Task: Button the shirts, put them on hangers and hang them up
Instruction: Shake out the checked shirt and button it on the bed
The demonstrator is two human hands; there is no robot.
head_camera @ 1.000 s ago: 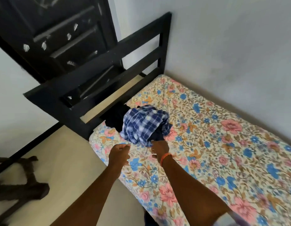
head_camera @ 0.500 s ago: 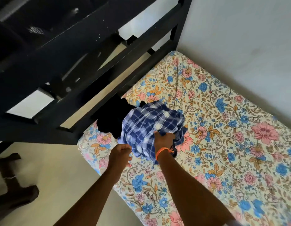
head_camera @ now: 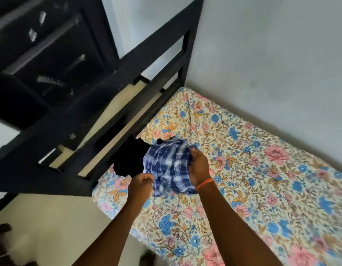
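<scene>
Floor over on the left is looking pale and bare, with some dark brown thing poking in at the bottom corner, too cut off to tell what it is. Behind it a black door is standing, blurry, with little shiny bits on its panels. Next over, a black bed frame is running diagonally up to the corner of the room, slats and all.

Right against that frame a black garment is lying bunched on the bed. Touching it on the right is the plaid shirt, blue and white checks, crumpled in a heap near the end of the mattress.

Left hand is sitting at the shirt's lower left edge, fingers curled tight into a fist, pinching the fabric there as far as I can see. Right hand is gripping the shirt's right side, fingers wrapped over the cloth, an orange band around the wrist.

Everything else going right is the floral sheet, pink and blue flowers on cream, running up against a plain grey wall.
</scene>
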